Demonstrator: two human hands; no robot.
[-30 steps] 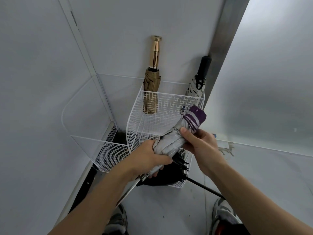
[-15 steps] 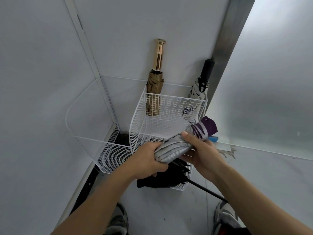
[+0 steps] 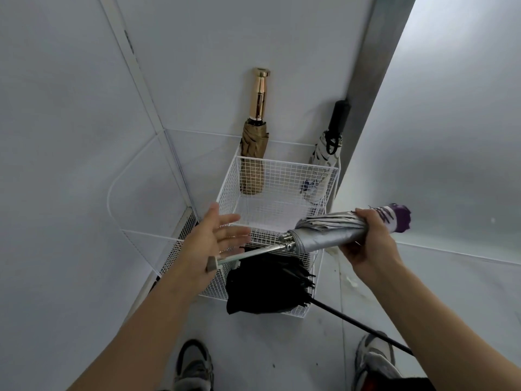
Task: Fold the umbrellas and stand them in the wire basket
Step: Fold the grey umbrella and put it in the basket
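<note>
Fingers of the right hand (image 3: 366, 245) curl round the silver umbrella (image 3: 324, 234), held level over the wire basket (image 3: 282, 162); left hand (image 3: 208, 244) fingers spread loose near its shaft tip; tan umbrella (image 3: 253, 153) and white umbrella (image 3: 322, 156) stand upright at the basket's far side.

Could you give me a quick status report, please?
Left grip open beside the shaft. Right grip holds silver umbrella, shaft extended. Black umbrella lying across wire basket.

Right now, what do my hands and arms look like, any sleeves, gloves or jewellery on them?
Left hand and right hand are bare: no gloves, rings or watch visible. Left forearm and right forearm show no sleeves as far as the picture reaches.
</note>
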